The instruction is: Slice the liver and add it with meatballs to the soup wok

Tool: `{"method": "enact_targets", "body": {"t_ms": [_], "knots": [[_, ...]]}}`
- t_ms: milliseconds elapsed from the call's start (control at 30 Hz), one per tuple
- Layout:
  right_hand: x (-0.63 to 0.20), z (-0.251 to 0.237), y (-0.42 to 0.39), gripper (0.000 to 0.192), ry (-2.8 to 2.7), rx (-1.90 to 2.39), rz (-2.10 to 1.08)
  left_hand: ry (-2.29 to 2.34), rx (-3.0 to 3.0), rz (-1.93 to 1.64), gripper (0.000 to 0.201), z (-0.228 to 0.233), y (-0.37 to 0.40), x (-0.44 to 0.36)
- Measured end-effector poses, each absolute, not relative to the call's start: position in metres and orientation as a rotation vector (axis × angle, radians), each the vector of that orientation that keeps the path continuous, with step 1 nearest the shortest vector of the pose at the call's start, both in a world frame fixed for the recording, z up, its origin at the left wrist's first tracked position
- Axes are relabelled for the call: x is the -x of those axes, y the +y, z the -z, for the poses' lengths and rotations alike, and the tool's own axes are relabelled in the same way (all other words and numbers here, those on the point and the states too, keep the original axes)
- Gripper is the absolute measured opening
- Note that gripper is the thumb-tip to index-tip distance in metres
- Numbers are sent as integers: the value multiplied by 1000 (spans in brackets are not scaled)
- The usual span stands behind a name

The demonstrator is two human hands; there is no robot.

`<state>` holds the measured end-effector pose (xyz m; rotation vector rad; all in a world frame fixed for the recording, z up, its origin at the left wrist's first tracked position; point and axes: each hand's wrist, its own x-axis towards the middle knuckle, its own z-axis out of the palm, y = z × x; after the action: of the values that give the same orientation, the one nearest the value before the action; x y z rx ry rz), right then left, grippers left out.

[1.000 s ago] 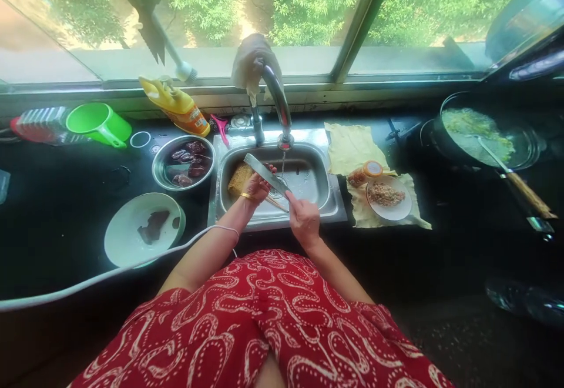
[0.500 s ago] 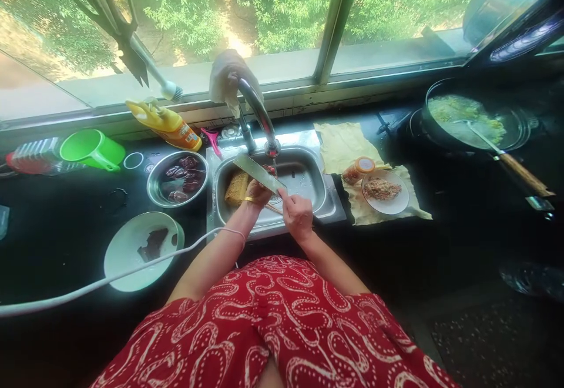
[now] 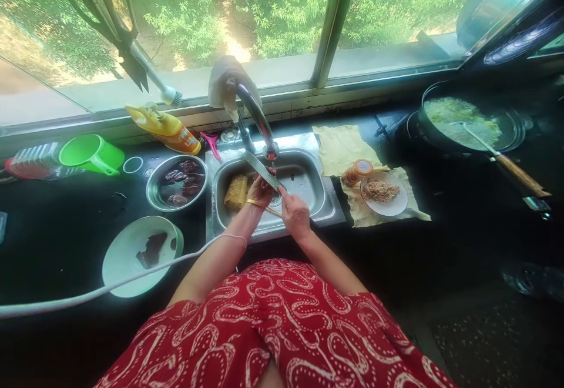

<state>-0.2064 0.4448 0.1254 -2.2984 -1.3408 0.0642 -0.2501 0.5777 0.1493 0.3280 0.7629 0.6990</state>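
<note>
Over the sink (image 3: 314, 200), my right hand (image 3: 296, 216) is closed round the handle of a broad-bladed kitchen knife (image 3: 263, 170). Its blade slants up and left, across my left hand (image 3: 259, 193). My left hand, with a gold bangle at the wrist, is curled beneath the running tap (image 3: 258, 111); the blade and its own fingers hide what it grips. A yellow-brown scrubber (image 3: 237, 193) lies in the basin left of my hands. Below them a thin light-brown stick (image 3: 274, 211) shows partly.
Left of the sink are a steel bowl of dark red pieces (image 3: 176, 182), a pale bowl (image 3: 127, 253), a green mug (image 3: 90, 153) and a yellow bottle (image 3: 165, 129). To the right sit a jar (image 3: 358, 170), a plate of minced food (image 3: 383, 194) and a pan (image 3: 458, 120). A white cable (image 3: 88, 294) crosses the left.
The knife blade has turned steeper and narrower to the view, its tip shifting right. My left hand has moved slightly and shows more of its back. Both hands stay over the sink.
</note>
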Motion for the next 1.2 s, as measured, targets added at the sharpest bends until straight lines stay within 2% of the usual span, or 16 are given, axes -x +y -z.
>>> {"method": "enact_targets", "body": {"t_ms": [200,433,600,767,933,1067,1200], "knots": [[200,-127,450,44,-1199,2212,-204,846,-255,-727,25,-144,579,245],[186,-126,458,43,-1034,2085,-404,929,-268,-702,22,-140,592,254],[171,-127,456,45,-993,2218,-336,816,-281,-683,24,-151,592,267],[165,-127,455,45,-1292,2412,-146,763,-288,-684,30,-165,589,298],[162,-127,471,45,-1543,2460,-83,857,-433,-755,31,-179,599,374],[157,-127,482,46,-1435,2454,-325,1087,-736,-806,16,-186,619,480],[157,-122,480,47,-1306,2424,-539,1499,-1133,-639,16,-180,634,590]]}}
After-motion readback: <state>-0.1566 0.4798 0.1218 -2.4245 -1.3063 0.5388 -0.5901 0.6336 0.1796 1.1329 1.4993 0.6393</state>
